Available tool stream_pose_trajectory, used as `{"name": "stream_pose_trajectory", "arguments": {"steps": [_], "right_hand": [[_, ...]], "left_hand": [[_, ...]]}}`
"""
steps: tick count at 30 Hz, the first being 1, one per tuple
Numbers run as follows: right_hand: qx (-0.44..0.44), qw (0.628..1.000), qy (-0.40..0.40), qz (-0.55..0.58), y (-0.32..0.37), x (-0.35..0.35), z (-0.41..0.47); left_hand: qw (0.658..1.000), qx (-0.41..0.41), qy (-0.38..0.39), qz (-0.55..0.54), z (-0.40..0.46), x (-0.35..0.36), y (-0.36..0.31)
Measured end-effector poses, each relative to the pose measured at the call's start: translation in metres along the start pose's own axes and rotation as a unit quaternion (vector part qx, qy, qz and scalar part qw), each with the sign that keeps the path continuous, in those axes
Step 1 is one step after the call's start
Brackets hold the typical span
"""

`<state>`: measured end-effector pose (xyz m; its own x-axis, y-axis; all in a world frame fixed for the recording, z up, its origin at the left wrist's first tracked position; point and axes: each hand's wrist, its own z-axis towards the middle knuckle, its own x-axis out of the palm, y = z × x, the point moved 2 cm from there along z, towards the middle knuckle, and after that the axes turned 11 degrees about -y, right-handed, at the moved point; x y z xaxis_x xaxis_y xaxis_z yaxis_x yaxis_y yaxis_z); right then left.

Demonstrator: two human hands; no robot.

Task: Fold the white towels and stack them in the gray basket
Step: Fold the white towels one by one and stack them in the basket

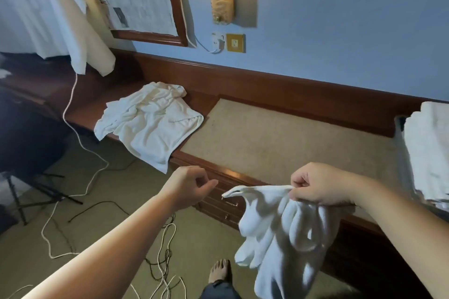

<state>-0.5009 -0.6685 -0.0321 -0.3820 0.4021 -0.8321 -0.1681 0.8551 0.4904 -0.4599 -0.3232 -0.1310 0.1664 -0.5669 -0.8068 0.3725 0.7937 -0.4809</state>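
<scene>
One white hand towel [286,233] hangs bunched in front of us, pinched at its top edge by our right hand [318,185] — fingers curled tight on the cloth, the rest drooping toward the floor. Our left hand [188,185] hovers just beside the towel's free corner, fingers loosely curled, thumb near forefinger, gripping nothing. A crumpled white towel [150,124] lies on the wooden bench [279,143], draping over its front edge. Folded white towels [430,150] sit stacked at the far right — we cannot make out the basket itself.
</scene>
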Motion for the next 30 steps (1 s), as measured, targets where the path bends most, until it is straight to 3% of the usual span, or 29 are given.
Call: {"name": "stream_pose_trajectory", "arguments": {"steps": [3, 10, 13, 22, 26, 30], "right_hand": [[-0.035, 0.999, 0.005, -0.024, 0.012, 0.004, 0.0], [-0.06, 0.988, 0.007, -0.139, 0.019, -0.004, -0.007], [-0.063, 0.985, -0.011, -0.161, 0.014, -0.009, -0.016], [-0.033, 0.985, -0.054, -0.163, -0.006, -0.02, -0.035], [-0.024, 0.986, -0.065, -0.149, -0.009, -0.022, -0.036], [-0.008, 0.992, -0.073, -0.106, -0.015, -0.026, -0.033]], "left_hand": [[0.999, 0.004, 0.036, -0.023, -0.006, 0.013, -0.04], [0.974, 0.121, 0.112, -0.154, -0.004, 0.06, -0.126], [0.966, 0.081, 0.12, -0.214, -0.005, 0.073, -0.133], [0.976, 0.045, 0.069, -0.201, -0.021, 0.087, -0.141], [0.984, 0.041, 0.002, -0.174, -0.033, 0.1, -0.143], [0.983, 0.017, 0.003, -0.184, -0.038, 0.115, -0.142]]}}
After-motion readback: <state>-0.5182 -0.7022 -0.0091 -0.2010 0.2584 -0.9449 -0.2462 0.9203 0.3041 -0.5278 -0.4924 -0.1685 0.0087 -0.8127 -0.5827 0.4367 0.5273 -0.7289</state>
